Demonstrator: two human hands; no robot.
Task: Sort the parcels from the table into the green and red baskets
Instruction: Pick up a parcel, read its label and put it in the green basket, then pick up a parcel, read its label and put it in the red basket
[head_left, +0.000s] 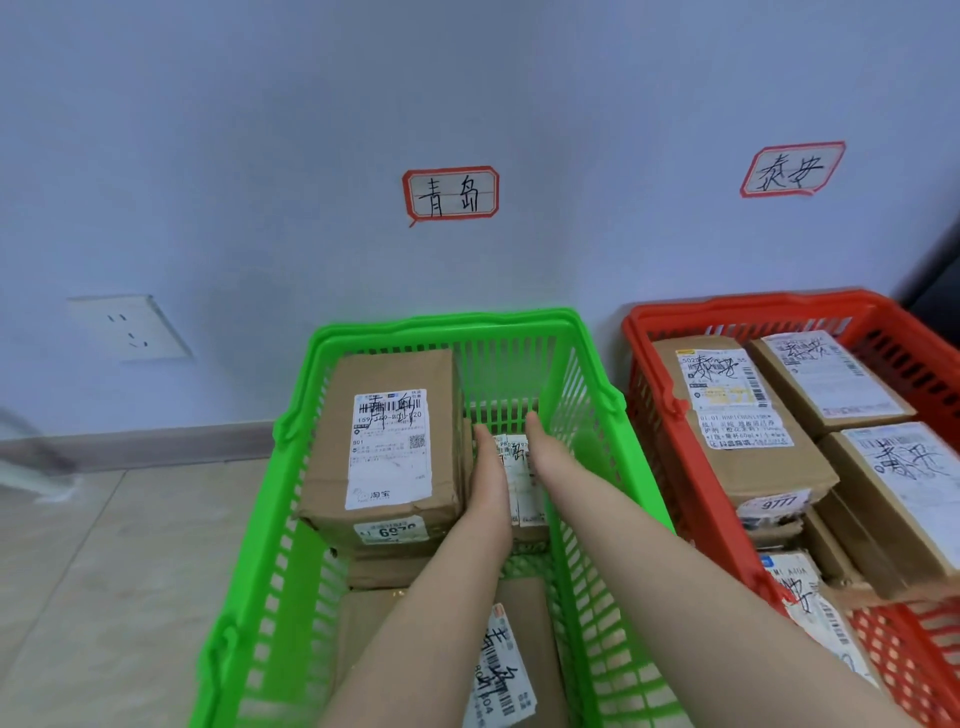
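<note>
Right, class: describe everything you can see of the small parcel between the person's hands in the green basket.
The small parcel is a narrow brown cardboard box, mostly hidden, topped by a white printed label with dark handwriting. It lies flat in the green basket, right of a larger box. The left hand and right hand flank it, touching its sides.

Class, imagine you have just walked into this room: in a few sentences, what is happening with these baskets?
A person is sorting cardboard parcels into two baskets on the floor by the wall. Both hands, the left hand and the right hand, reach into the green basket and hold a small parcel between them, beside a larger box already there. The red basket to the right holds several labelled boxes. A handwritten sign hangs on the wall above the green basket, another above the red.
</note>
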